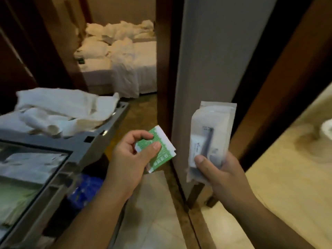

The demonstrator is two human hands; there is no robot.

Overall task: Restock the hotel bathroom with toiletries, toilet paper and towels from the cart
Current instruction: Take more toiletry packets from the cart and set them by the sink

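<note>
While a green sachet [162, 153] sits pinched between the left hand's [129, 159] thumb and curled fingers at centre, the right hand [222, 173] at its 3 o'clock grips upright clear packets [212, 126]. The cart [97, 142] with towels [59, 106] stands at 9 o'clock; a bed [133, 69] lies at 12.

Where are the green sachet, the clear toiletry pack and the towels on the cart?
green sachet [166, 150]: head view, its printed green face
clear toiletry pack [212, 123]: head view, its upper half
towels [62, 106]: head view, top fold of the white pile
</note>
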